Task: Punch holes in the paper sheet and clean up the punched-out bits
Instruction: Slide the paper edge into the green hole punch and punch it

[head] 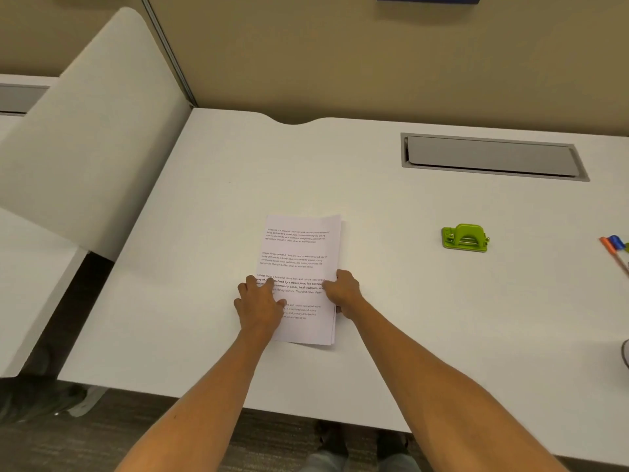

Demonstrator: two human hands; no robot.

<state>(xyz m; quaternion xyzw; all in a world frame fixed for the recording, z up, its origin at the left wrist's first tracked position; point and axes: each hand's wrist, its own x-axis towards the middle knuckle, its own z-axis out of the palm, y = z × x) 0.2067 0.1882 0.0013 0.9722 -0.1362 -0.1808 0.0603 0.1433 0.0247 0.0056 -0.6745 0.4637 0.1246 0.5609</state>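
Note:
A printed paper sheet (299, 253), folded lengthwise with the fold on its left, lies on the white desk (391, 301) in front of me. My left hand (260, 303) presses flat on the sheet's left edge, fingers spread. My right hand (342, 292) grips the right edge, thumb on top and fingers curled around the loose layers. A small green hole punch (465, 237) stands on the desk well to the right of the paper, apart from both hands. No punched-out bits are visible.
A grey cable hatch (490, 156) is set into the desk at the back right. Coloured pens (614, 247) lie at the right edge. A white divider panel (88, 131) stands on the left. A round object (625, 356) peeks in at far right.

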